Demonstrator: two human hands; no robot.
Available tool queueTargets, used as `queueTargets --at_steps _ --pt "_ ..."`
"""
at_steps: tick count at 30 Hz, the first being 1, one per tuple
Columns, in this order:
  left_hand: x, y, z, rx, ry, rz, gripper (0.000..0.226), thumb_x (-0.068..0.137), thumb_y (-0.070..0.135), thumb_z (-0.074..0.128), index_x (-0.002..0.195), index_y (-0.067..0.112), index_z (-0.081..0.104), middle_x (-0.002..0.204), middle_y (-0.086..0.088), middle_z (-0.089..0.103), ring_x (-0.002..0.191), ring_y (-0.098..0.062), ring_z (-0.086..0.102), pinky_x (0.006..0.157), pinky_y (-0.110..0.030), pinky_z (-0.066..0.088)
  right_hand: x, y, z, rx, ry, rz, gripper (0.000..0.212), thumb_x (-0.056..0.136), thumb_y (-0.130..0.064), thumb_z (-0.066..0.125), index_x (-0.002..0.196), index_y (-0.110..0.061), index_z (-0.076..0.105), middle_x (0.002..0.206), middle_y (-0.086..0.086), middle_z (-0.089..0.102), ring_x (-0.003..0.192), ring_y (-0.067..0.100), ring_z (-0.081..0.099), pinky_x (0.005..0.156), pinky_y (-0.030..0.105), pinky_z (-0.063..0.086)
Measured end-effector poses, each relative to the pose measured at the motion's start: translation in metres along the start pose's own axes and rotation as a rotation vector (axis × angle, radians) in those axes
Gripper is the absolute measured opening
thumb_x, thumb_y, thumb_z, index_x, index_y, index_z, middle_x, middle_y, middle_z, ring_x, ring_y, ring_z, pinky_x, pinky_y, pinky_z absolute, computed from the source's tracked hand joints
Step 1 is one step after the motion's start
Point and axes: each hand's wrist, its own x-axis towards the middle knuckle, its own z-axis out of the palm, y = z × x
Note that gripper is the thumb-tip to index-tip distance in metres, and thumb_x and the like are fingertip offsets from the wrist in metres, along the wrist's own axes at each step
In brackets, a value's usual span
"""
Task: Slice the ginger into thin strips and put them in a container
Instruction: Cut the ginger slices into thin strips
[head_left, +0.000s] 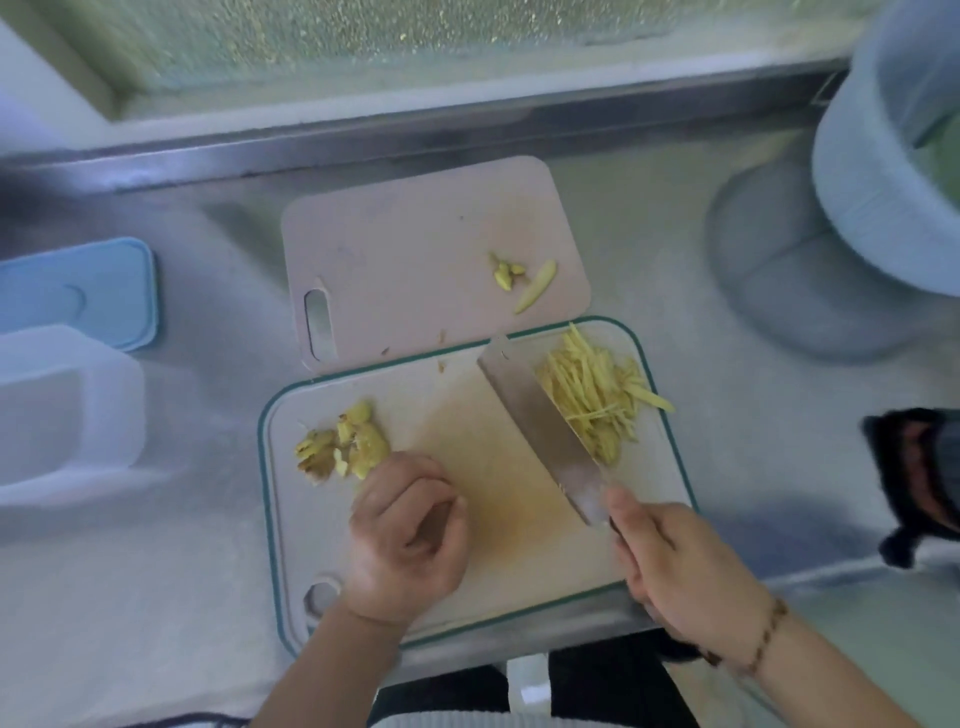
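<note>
Yellow ginger strips (597, 389) lie heaped at the far right corner of the green-rimmed cutting board (332, 519), touching the flat of the cleaver (540, 431). The right hand (680, 566) grips the cleaver's handle over the board's near right edge, blade slanting across the board. The left hand (405, 535) rests on the board with fingers curled inward; whether it pinches anything cannot be told. Just beyond it, at the board's left side, sit uncut ginger chunks (343, 441). Scraps (519, 278) lie on a pink board (395, 260) behind. Left of the board stands a clear container (67, 415), its blue lid (78, 291) beyond. No writing is legible.
</note>
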Motion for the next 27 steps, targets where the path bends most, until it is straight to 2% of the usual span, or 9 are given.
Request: queueTargets --at_steps 3,7,11,13,17,20,22,24,27 --pt "0.0 0.0 0.002 0.054 0.013 -0.017 0.016 0.082 0.004 0.064 0.067 -0.001 0.068 0.079 -0.009 0.064 0.077 -0.018 0.059 0.068 -0.03 0.051 -0.001 -0.007 0.009 -0.119 -0.017 -0.091 0.064 0.08 -0.076 0.021 0.054 -0.018 0.033 0.042 -0.004 0.034 0.042 0.007 0.035 0.049 0.027 0.031" --pt "0.001 0.003 -0.006 0.148 0.071 -0.086 0.014 0.085 0.008 0.065 0.076 -0.001 0.072 0.088 -0.008 0.066 0.081 -0.022 0.06 0.077 -0.03 0.05 -0.031 -0.019 0.007 -0.178 -0.025 -0.166 0.06 0.08 -0.071 0.024 0.054 -0.019 0.034 0.044 -0.009 0.043 0.046 0.009 0.038 0.048 0.025 0.026" --pt "0.003 0.0 -0.037 0.322 0.118 -0.09 0.014 0.086 0.006 0.063 0.089 0.0 0.075 0.095 -0.012 0.067 0.087 -0.031 0.06 0.083 -0.037 0.051 -0.037 -0.013 -0.004 -0.162 0.07 -0.14 0.06 0.079 -0.07 0.022 0.056 -0.017 0.038 0.048 0.003 0.043 0.046 0.011 0.041 0.049 0.028 0.031" --pt "0.003 -0.009 -0.058 0.405 0.155 -0.231 0.017 0.084 0.007 0.065 0.096 0.003 0.075 0.102 -0.011 0.067 0.091 -0.031 0.059 0.083 -0.039 0.053 -0.033 -0.014 -0.008 -0.181 0.073 -0.091 0.061 0.082 -0.066 0.022 0.057 -0.015 0.042 0.054 0.011 0.053 0.052 0.021 0.051 0.054 0.034 0.039" --pt "0.01 -0.02 -0.08 0.413 0.139 -0.523 0.029 0.084 0.02 0.069 0.108 0.005 0.071 0.108 -0.01 0.068 0.093 -0.035 0.063 0.079 -0.051 0.058 -0.026 -0.023 -0.004 -0.226 0.033 -0.15 0.06 0.082 -0.066 0.021 0.055 -0.015 0.035 0.047 -0.001 0.036 0.045 0.014 0.038 0.05 0.03 0.026" --pt "0.017 -0.01 -0.076 0.467 0.079 -0.369 0.021 0.082 0.023 0.062 0.094 0.011 0.075 0.098 -0.006 0.069 0.084 -0.031 0.061 0.073 -0.043 0.056 -0.021 -0.033 0.007 -0.289 -0.006 -0.149 0.058 0.087 -0.063 0.022 0.056 -0.015 0.034 0.047 -0.003 0.034 0.045 0.011 0.036 0.048 0.027 0.025" --pt "0.024 0.0 -0.068 0.585 0.008 -0.343 0.016 0.079 0.03 0.067 0.085 0.017 0.075 0.094 -0.001 0.068 0.085 -0.03 0.059 0.077 -0.04 0.049 -0.018 -0.038 0.011 -0.29 -0.017 -0.144 0.058 0.092 -0.06 0.026 0.057 -0.015 0.034 0.048 -0.004 0.035 0.045 0.011 0.037 0.046 0.024 0.026" --pt "0.032 0.01 -0.059 0.75 -0.112 -0.437 0.024 0.079 0.045 0.075 0.085 0.021 0.075 0.098 0.003 0.065 0.093 -0.028 0.056 0.084 -0.04 0.037 -0.019 -0.041 0.012 -0.3 -0.014 -0.153 0.057 0.094 -0.058 0.029 0.057 -0.015 0.035 0.048 -0.003 0.035 0.045 0.011 0.038 0.046 0.023 0.027" --pt "0.043 0.015 -0.049 0.878 -0.272 -0.628 0.038 0.093 0.056 0.053 0.107 0.025 0.071 0.116 0.006 0.057 0.113 -0.025 0.043 0.094 -0.038 0.03 -0.023 -0.045 0.013 -0.32 -0.002 -0.167 0.058 0.095 -0.058 0.029 0.056 -0.015 0.035 0.048 -0.004 0.036 0.045 0.011 0.038 0.046 0.023 0.027"
